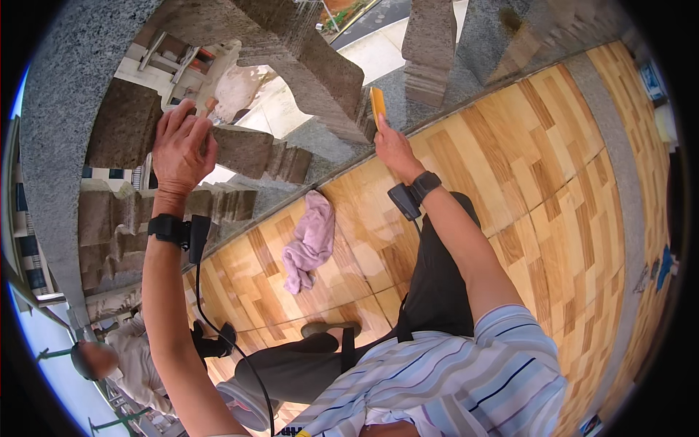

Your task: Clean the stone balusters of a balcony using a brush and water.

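My left hand (183, 145) is curled around the narrow part of a grey-brown stone baluster (243, 147). In my right hand (396, 150) is a flat orange-yellow tool (377, 106), perhaps a brush or scraper; its working side cannot be made out. The tool stands close beside the stepped foot of another stone baluster (327, 68), near the balustrade's base. A crumpled pink cloth (310, 240) lies on the wet, wood-patterned tile floor (349, 218) between my arms.
A grey stone handrail (54, 164) runs along the left. Behind my left arm is a person (134, 360) in a light top. A grey bucket (243, 407) stands beside my leg. A cable (218, 328) hangs from my left wrist device. A blue item (664, 267) lies far right.
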A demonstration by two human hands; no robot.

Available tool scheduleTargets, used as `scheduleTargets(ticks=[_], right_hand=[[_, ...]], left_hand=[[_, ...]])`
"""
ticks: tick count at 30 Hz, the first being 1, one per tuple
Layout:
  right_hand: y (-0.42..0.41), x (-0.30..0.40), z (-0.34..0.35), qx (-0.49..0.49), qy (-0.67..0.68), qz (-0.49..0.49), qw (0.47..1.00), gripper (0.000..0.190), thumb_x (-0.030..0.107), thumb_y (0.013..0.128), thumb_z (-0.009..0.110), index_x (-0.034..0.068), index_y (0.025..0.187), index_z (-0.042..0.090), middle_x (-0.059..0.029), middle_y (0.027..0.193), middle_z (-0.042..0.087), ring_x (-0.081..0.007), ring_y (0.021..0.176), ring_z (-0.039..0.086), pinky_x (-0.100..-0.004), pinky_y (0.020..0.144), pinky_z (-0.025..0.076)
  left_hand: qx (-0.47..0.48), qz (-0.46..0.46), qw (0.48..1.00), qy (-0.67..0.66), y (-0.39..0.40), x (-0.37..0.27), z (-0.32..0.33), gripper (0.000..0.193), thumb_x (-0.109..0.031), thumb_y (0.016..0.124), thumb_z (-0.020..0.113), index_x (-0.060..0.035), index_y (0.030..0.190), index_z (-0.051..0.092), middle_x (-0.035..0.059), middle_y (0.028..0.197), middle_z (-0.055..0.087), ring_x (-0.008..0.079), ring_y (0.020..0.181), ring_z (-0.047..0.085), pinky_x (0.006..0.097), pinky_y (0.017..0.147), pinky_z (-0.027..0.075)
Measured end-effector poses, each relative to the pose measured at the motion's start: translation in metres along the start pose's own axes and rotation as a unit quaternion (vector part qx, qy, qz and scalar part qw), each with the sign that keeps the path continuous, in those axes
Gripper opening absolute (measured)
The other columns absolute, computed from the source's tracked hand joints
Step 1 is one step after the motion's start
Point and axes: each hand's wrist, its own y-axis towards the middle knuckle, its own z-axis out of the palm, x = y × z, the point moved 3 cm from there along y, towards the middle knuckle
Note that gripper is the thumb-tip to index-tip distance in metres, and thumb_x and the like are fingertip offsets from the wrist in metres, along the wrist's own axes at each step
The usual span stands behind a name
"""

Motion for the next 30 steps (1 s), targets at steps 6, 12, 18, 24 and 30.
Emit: scheduleTargets(ticks=[6,12,18,24,30], right_hand=[[0.037,-0.014,0.014,-0.031,-0.036,0.012,0.999,0.053,0.018,0.089,0.044,0.007,0.138,0.028,-0.0284,0.085,0.061,-0.0457,0.082,0.058,-0.0509,0.071,0.045],[-0.046,0.004,0.058,-0.010,0.014,0.027,0.999,0.063,0.017,0.088,0.046,0.013,0.144,0.017,-0.0303,0.087,0.057,-0.0440,0.084,0.057,-0.0508,0.071,0.043],[0.035,-0.010,0.019,-0.048,-0.051,0.023,0.997,0.063,0.017,0.089,0.047,0.014,0.144,0.017,-0.0286,0.090,0.057,-0.0431,0.084,0.057,-0.0503,0.072,0.044],[-0.012,-0.001,0.050,-0.087,-0.002,0.037,0.996,0.067,0.016,0.088,0.047,0.018,0.145,0.013,-0.0282,0.089,0.054,-0.0445,0.080,0.055,-0.0490,0.072,0.044],[-0.055,0.003,0.064,-0.037,-0.027,0.055,0.997,0.068,0.018,0.088,0.049,0.019,0.146,0.013,-0.0247,0.087,0.053,-0.0417,0.079,0.057,-0.0490,0.068,0.045]], left_hand=[[0.002,0.007,1.000,0.007,0.000,0.002,0.003,0.021,-0.008,0.068,0.062,-0.0099,0.088,0.056,0.0074,0.092,0.060,0.0270,0.115,0.048,0.0433,0.099,0.035],[0.005,-0.002,1.000,0.006,-0.002,-0.001,-0.002,0.022,-0.008,0.069,0.061,-0.0098,0.091,0.057,0.0084,0.093,0.060,0.0271,0.115,0.048,0.0438,0.099,0.035],[0.001,0.005,1.000,0.013,0.003,0.001,0.001,0.021,-0.009,0.069,0.062,-0.0099,0.089,0.058,0.0077,0.094,0.060,0.0267,0.115,0.048,0.0437,0.099,0.035],[-0.003,0.008,1.000,0.003,0.001,-0.001,0.003,0.020,-0.009,0.068,0.062,-0.0096,0.087,0.056,0.0086,0.091,0.059,0.0272,0.115,0.048,0.0438,0.098,0.035],[0.000,0.004,1.000,0.007,-0.001,-0.001,-0.003,0.018,-0.009,0.069,0.061,-0.0095,0.086,0.056,0.0084,0.092,0.059,0.0276,0.115,0.047,0.0436,0.099,0.034]])
